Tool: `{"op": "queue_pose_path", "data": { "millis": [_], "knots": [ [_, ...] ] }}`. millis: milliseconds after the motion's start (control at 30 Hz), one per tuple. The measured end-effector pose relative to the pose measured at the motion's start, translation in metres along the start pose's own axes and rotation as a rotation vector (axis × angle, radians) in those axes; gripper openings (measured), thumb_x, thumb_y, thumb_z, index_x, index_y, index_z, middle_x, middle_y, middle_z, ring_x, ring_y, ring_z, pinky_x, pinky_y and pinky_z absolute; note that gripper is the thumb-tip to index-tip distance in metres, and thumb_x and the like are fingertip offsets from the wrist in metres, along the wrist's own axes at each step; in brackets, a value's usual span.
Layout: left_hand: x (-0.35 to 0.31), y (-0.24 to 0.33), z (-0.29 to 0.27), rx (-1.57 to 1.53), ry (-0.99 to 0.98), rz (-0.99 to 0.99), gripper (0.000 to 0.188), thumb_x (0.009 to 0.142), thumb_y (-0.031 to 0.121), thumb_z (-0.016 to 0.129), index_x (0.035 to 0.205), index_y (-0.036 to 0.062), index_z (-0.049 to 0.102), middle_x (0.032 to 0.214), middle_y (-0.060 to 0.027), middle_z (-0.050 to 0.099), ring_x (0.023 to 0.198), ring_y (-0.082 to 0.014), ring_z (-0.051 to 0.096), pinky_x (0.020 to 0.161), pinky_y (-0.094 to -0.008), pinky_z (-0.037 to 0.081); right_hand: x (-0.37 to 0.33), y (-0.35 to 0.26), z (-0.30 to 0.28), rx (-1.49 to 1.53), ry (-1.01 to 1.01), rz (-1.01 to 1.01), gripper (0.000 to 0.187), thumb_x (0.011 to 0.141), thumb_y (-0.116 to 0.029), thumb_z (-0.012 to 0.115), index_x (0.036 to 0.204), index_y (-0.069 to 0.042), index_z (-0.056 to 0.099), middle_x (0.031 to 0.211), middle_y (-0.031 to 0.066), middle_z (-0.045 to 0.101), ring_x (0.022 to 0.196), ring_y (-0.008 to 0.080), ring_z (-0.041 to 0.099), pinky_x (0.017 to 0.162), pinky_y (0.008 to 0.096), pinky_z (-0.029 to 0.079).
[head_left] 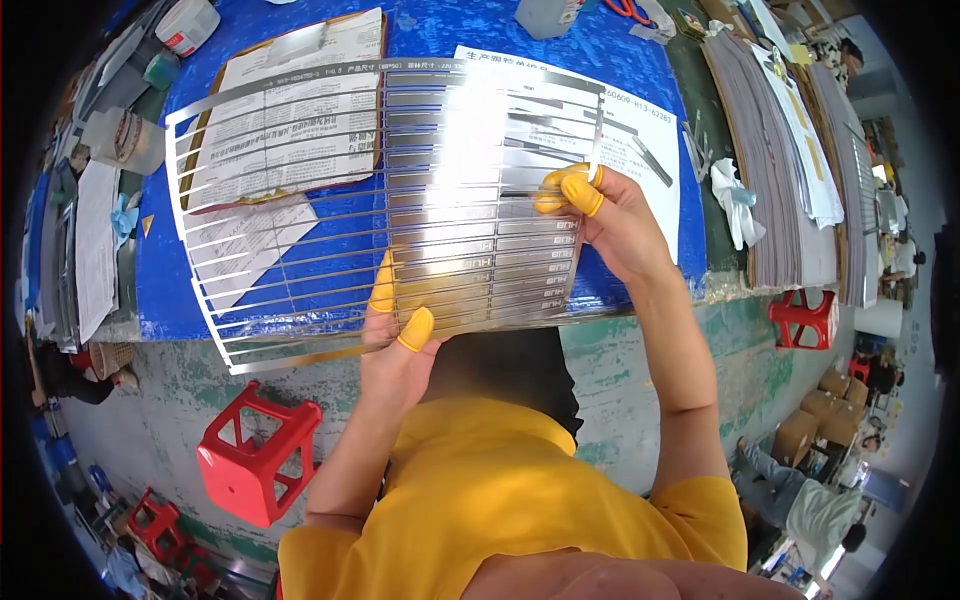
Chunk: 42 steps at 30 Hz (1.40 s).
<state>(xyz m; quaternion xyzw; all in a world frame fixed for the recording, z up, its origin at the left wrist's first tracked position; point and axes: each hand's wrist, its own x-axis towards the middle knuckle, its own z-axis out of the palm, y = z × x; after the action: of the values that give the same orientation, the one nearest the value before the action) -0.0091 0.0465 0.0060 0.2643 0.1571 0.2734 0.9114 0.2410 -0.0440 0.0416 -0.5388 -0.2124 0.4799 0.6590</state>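
A thin, shiny metal sheet (440, 200) is held up, tilted, above the blue tabletop. Its left part is an open frame of narrow bars with long gaps; flat metal strips fill the middle and right. My left hand (390, 360) grips the sheet near the middle of its lower edge, thumb in front and fingers behind. At the right edge my right hand (625, 225) pinches the sheet between thumb and fingers. Yellow finger cots (417, 328) cover fingertips on both hands. What the right fingertips press on, beyond the sheet's edge, is too small to make out.
A clipboard with printed paper (230, 135) and a white printed sheet (650, 150) lie on the blue table (420, 40) behind the metal sheet. Cardboard stacks (765, 170) stand at right, tubs (125, 140) at left. Red stools (255, 455) stand on the floor.
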Motion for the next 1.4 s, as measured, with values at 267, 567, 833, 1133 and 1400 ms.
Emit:
{"op": "queue_pose_path", "data": {
  "millis": [267,567,833,1133,1400],
  "knots": [
    [-0.001,-0.001,0.000,-0.028,0.010,0.014,0.066,0.089,-0.004,0.050,0.145,0.0162,0.023,0.137,-0.0093,0.042,0.124,-0.0261,0.045,0.101,-0.0459,0.040,-0.001,-0.001,0.002,0.029,-0.066,-0.013,0.029,0.088,-0.015,0.062,0.111,0.002,0.059,0.098,0.0134,0.066,0.085,0.0199,0.066,0.076,0.0317,0.054],
    [0.001,-0.001,0.002,-0.033,0.005,0.007,0.067,0.088,-0.005,0.050,0.145,0.0162,0.023,0.138,-0.0082,0.042,0.125,-0.0240,0.044,0.102,-0.0452,0.039,0.002,0.006,0.005,0.041,0.043,0.022,0.024,0.088,-0.015,0.062,0.105,0.001,0.062,0.091,0.0141,0.068,0.082,0.0181,0.067,0.074,0.0303,0.054],
    [0.002,-0.002,0.002,-0.039,-0.011,0.021,0.066,0.088,-0.006,0.049,0.145,0.0145,0.024,0.137,-0.0080,0.043,0.125,-0.0226,0.044,0.103,-0.0431,0.038,0.002,0.006,0.005,0.017,0.044,-0.011,0.021,0.088,-0.012,0.061,0.105,0.001,0.062,0.092,0.0124,0.068,0.081,0.0183,0.067,0.073,0.0292,0.054],
    [0.002,-0.003,0.003,-0.041,0.002,0.026,0.067,0.087,-0.007,0.049,0.145,0.0137,0.023,0.137,-0.0081,0.043,0.124,-0.0239,0.045,0.102,-0.0443,0.039,-0.001,0.005,0.012,-0.023,0.074,-0.049,0.022,0.090,-0.017,0.061,0.103,0.001,0.063,0.087,0.0112,0.068,0.076,0.0137,0.065,0.067,0.0255,0.053],
    [0.002,-0.002,0.001,-0.060,0.002,0.035,0.067,0.087,-0.007,0.049,0.145,0.0149,0.024,0.137,-0.0089,0.043,0.124,-0.0244,0.045,0.102,-0.0456,0.039,0.001,0.001,0.004,0.002,0.078,0.063,0.027,0.093,-0.020,0.056,0.106,0.003,0.061,0.091,0.0114,0.067,0.078,0.0129,0.064,0.069,0.0248,0.053]
  ]
}}
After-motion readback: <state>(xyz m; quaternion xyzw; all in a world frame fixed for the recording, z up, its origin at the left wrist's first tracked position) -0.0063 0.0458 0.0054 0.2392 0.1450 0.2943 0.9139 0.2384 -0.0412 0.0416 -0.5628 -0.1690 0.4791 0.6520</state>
